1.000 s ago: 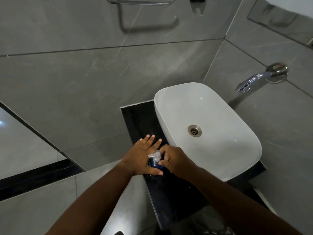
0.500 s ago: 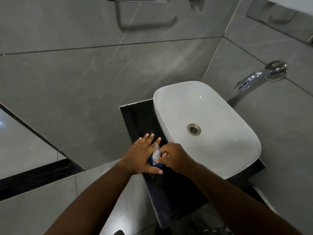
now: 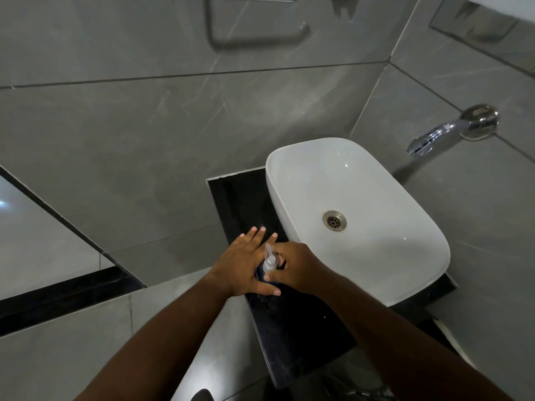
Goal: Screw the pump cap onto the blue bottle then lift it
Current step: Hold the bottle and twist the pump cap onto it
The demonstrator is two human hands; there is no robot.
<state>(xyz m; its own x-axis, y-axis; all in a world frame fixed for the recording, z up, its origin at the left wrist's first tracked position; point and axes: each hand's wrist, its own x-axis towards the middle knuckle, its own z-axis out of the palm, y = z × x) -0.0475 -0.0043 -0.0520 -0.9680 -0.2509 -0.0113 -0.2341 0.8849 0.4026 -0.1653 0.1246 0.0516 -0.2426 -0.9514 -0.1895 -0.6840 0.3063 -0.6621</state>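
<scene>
Blue bottle (image 3: pixel 262 277): it stands on the black counter (image 3: pixel 292 328), just beside the white basin (image 3: pixel 405 285), mostly hidden between both hands.
Left hand (image 3: pixel 243 266): it is wrapped on the bottle body, fingers spread, probably to stop it from turning.
Right hand (image 3: pixel 298 266): its fingers are closed on the pump cap (image 3: pixel 269 259), which is right for twisting.
Nozzle: it points away from the person.
Stage: screwing seems unfinished; the bottle is not lifted yet.

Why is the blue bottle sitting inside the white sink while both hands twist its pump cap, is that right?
Not quite. In the head view the blue bottle stands on the black counter beside the white sink, not inside it. Both hands are on it.
</scene>
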